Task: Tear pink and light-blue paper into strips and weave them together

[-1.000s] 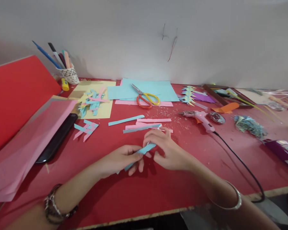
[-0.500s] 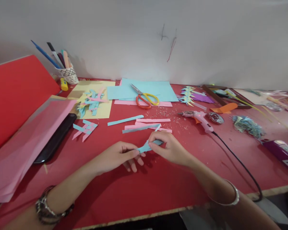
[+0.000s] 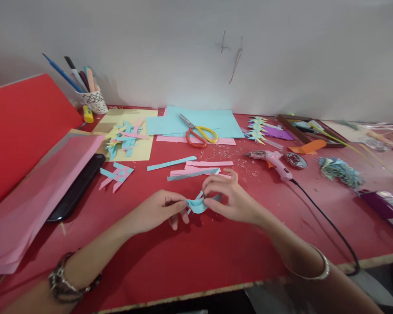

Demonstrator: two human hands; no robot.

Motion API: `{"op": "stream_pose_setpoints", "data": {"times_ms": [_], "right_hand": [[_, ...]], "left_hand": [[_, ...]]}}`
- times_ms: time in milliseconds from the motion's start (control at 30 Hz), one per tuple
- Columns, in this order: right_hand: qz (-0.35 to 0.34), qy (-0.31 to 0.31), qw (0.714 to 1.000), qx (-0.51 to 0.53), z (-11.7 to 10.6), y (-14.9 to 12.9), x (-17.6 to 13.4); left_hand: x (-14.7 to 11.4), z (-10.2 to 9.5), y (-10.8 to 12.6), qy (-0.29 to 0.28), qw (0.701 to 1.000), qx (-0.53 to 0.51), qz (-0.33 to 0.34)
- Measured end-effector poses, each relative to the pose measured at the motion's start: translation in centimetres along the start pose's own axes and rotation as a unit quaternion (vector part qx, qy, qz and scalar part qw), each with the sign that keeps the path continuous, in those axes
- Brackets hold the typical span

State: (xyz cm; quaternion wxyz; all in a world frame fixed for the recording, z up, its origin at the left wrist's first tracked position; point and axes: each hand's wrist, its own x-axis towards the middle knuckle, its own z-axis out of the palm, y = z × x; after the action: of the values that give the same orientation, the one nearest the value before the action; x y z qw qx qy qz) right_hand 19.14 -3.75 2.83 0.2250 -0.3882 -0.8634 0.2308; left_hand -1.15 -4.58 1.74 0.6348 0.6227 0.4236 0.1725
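A bent light blue paper strip [image 3: 196, 206] is held just above the red table between both hands. My left hand [image 3: 162, 210] pinches its left end between thumb and index finger. At the other end my right hand [image 3: 227, 197] has its thumb and fingertips closed on the strip; part of the paper is hidden behind the fingers. Beyond the hands lie a loose blue paper strip [image 3: 172, 163] and several pink paper strips [image 3: 209, 164], with a folded blue strip on top. A woven pink and blue paper piece [image 3: 118, 175] rests to the left.
Scissors [image 3: 198, 131] lie on blue paper sheets [image 3: 227, 124] at the back. A pink glue gun [image 3: 275, 161] with a black cord is to the right, near paper scraps. Pink sheets [image 3: 52, 183] and a black phone-like object [image 3: 75, 192] sit left. A pen cup [image 3: 93, 100] stands at the wall.
The blue strip has gone from fairly straight to curved, sagging between the hands. My right hand's fingers have lifted and spread more; the left hand has barely shifted.
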Motion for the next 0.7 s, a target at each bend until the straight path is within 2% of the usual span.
{"op": "stream_pose_setpoints", "data": {"times_ms": [167,333,433,500,700], "right_hand": [[-0.021,-0.01,1.0,0.003,-0.2,-0.2,-0.2],[-0.039,-0.068,0.997,-0.009,0.4,-0.9,0.0],[-0.04,-0.079,0.996,-0.011,0.9,-0.9,0.1],[-0.035,-0.059,0.998,-0.01,0.9,-0.5,0.1],[-0.009,0.01,1.0,0.005,0.1,0.7,0.1]], "left_hand": [[0.1,0.3,0.2,0.007,1.0,0.014,-0.011],[0.0,0.5,0.2,-0.014,1.0,0.026,0.0],[0.0,0.5,0.3,-0.016,0.999,0.033,0.012],[0.0,0.3,0.2,0.004,0.999,0.037,0.018],[0.2,-0.4,-0.1,0.119,0.991,0.038,0.038]]}}
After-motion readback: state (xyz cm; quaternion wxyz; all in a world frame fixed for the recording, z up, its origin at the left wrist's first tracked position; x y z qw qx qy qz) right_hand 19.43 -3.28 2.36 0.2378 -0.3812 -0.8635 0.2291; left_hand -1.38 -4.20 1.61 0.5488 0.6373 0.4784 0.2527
